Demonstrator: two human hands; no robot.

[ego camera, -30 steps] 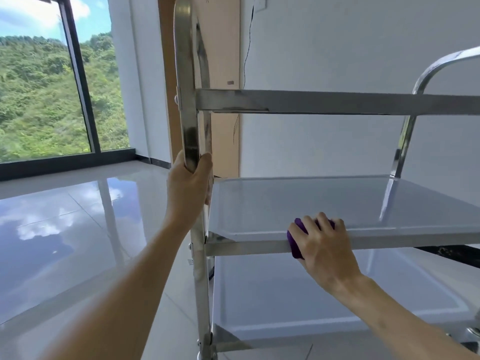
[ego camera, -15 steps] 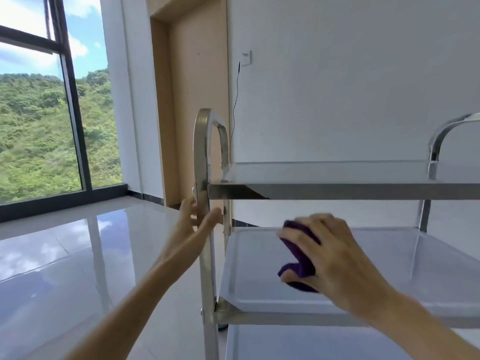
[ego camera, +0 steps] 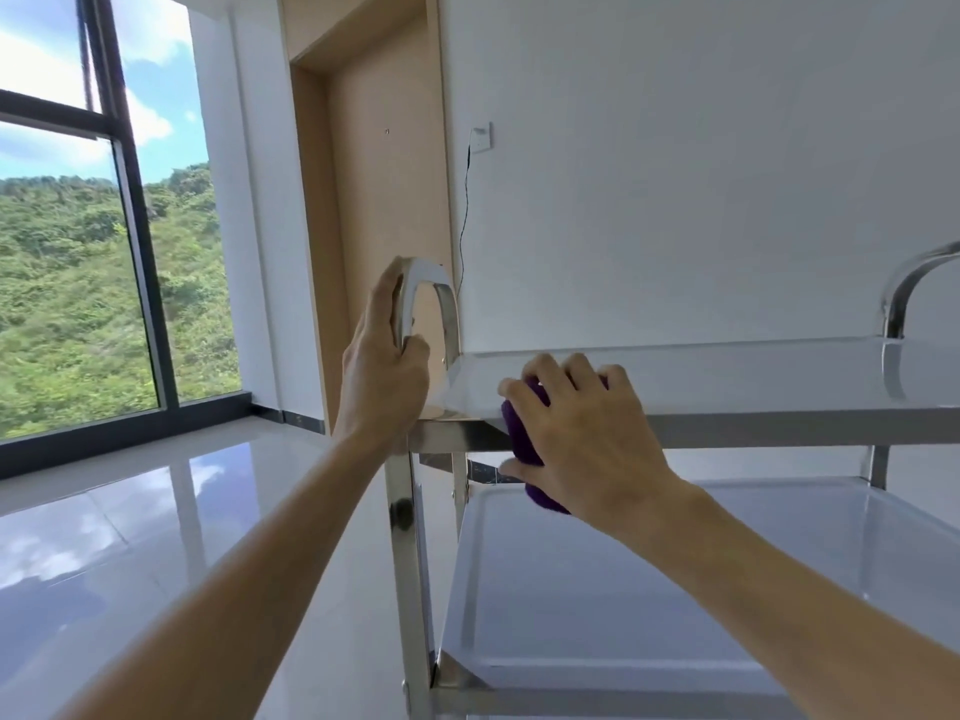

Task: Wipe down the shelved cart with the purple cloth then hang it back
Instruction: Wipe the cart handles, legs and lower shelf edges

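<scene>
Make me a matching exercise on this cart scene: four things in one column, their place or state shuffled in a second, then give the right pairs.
Things:
1. left hand
2. right hand
3. purple cloth
4. wall socket

Places or states:
A. bunched at the front edge of the top shelf
B. on the white wall, a thin cable hanging from it
C. grips the curved cart handle
D. holds the cloth against the shelf edge

Pairs: 1-C, 2-D, 3-A, 4-B
</scene>
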